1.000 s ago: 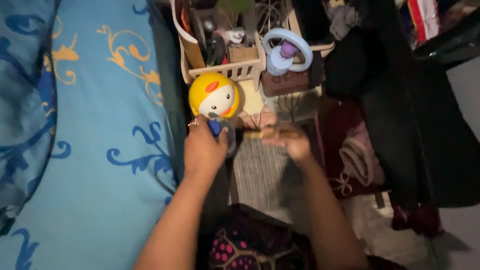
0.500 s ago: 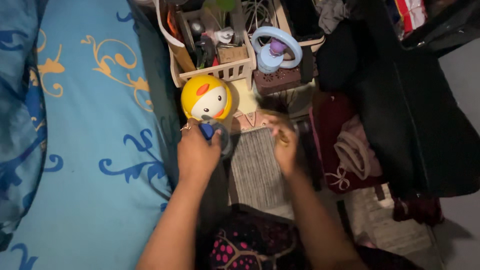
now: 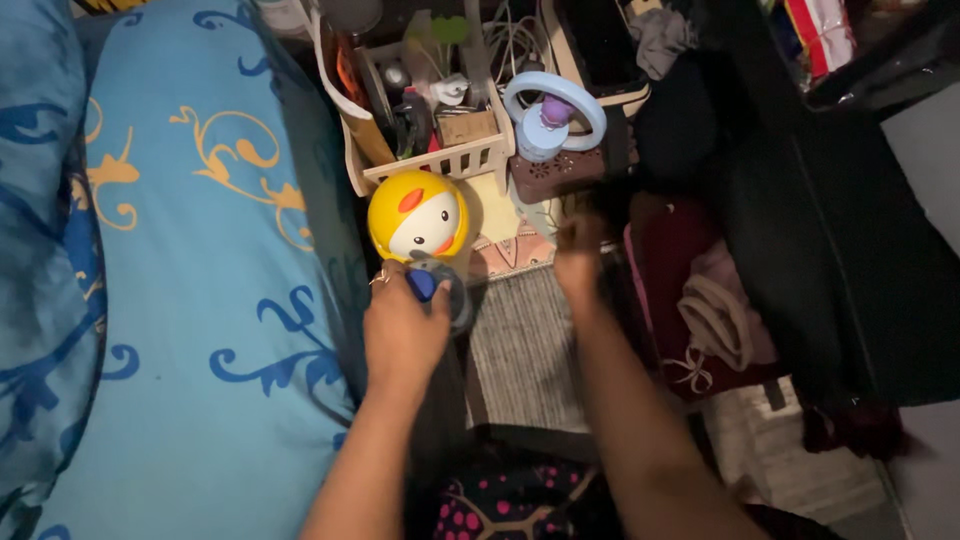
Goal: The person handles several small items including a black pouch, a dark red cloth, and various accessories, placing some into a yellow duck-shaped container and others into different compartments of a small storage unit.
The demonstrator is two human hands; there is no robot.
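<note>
Below, left hand (image 3: 402,330) grips a blue object (image 3: 424,283) (beside yellow toy (image 3: 417,217)); blurred right hand (image 3: 580,258) seems closed.

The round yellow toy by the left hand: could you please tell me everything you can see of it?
The round yellow toy is a glossy ball, plastic by its look, with a white face patch, dark eyes, an orange beak-like mark and an orange spot on top. It sits between the blue patterned bedding and a pale wooden organiser, just below the organiser's slatted front. The left hand grips a blue and grey part right beneath it; whether that part belongs to the toy is unclear.
</note>
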